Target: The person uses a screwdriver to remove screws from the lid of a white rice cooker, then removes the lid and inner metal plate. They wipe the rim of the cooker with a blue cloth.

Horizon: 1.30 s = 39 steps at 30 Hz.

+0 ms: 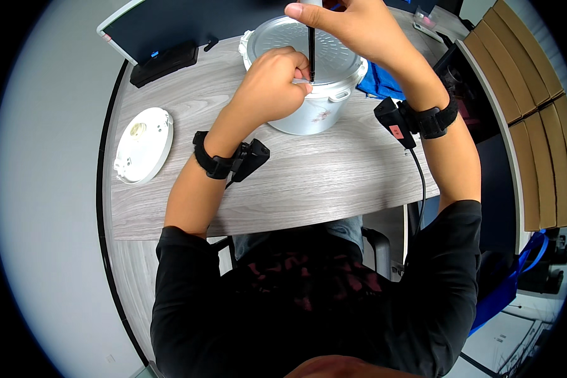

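Note:
A white rice cooker point(309, 116) with a silver, patterned metal top point(277, 41) stands at the far middle of the desk. My right hand point(359, 25) is above its right side, closed around the pale handle of a screwdriver point(311, 53). The black shaft points straight down, its tip at the cooker's near rim. My left hand point(274, 82) is at that rim beside the tip, fingers curled and pinched together. A small pale bit shows at its fingertips; I cannot make out what it is. A round white cover point(145, 146) lies apart at the desk's left.
Behind the cooker stands a monitor point(170, 31), with a black box-shaped object point(164, 65) before it. Blue cloth or plastic point(379, 80) lies right of the cooker. Cardboard boxes point(535, 113) line the far right. A cable point(422, 179) hangs from my right wrist strap.

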### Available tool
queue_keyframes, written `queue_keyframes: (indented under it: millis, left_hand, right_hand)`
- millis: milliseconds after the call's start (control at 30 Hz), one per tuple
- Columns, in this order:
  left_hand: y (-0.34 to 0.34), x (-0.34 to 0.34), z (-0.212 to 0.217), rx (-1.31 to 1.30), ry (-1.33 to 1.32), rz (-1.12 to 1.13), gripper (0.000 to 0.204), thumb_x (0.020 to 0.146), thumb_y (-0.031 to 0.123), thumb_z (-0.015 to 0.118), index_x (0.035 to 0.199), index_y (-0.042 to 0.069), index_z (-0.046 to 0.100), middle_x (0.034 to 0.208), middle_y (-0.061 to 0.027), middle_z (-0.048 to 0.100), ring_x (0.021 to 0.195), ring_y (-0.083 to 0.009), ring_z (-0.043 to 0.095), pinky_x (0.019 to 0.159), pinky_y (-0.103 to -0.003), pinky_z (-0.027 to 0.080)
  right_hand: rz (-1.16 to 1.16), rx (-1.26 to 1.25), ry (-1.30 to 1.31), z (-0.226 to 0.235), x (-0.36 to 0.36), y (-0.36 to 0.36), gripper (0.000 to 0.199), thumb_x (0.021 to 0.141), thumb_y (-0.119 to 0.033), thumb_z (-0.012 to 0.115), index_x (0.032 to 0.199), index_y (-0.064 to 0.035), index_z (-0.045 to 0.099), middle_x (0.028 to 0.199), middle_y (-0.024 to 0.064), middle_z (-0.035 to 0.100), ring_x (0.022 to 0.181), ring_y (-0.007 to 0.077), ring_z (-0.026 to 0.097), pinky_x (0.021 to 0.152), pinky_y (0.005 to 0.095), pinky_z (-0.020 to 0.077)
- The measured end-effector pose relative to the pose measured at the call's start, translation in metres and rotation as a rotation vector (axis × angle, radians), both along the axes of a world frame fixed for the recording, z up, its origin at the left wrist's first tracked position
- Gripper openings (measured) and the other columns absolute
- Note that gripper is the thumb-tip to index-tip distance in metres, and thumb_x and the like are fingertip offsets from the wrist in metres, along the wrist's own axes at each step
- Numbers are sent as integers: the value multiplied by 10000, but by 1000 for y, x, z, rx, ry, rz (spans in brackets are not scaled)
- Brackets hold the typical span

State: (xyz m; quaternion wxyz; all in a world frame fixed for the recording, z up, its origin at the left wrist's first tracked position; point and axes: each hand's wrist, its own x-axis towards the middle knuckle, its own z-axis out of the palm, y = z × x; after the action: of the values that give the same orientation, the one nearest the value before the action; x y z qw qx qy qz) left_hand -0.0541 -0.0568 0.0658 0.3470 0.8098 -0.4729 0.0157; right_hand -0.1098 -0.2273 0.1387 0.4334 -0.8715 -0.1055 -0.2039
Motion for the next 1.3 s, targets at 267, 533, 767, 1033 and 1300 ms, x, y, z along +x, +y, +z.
queue_keyframes:
  millis: [267,533,767,1033,1300]
  left_hand:
    - [-1,3,-4,-7,-19,-10,104,761,68,725,814,-11,683,873,-162,663,870,-317,631,769,-421,499]
    - [0,5,-7,-16,1,-13,110,760,86,732,822,6,690,870,-141,658,891,-313,627,784,-421,495]
    - [0,5,-7,-2,-31,-11,97,770,90,725,826,19,690,860,-129,653,899,-303,625,792,-413,488]
    - [0,6,-11,-30,-36,-15,90,770,83,728,836,35,689,841,-104,645,885,-289,613,794,-407,479]
    - [-1,6,-14,-48,-64,-23,95,779,64,716,852,32,666,841,-86,626,871,-264,596,785,-390,476]
  right_hand:
    - [239,454,-45,-4,3,-6,339,870,-152,752,1125,5,593,871,0,624,759,76,585,681,266,516]
    - [130,303,-105,-5,3,-10,339,862,-95,760,1134,0,581,882,25,638,761,94,612,668,256,519]
    - [93,354,-41,1,-6,-10,296,860,-109,776,1051,1,578,836,28,647,755,104,630,667,256,519]
    - [127,385,-68,10,-15,-12,274,856,-102,771,1019,7,579,836,34,630,759,103,617,658,260,513]
    - [-5,146,-10,7,-14,-22,334,844,-54,756,1100,12,551,871,49,649,793,128,637,700,281,536]
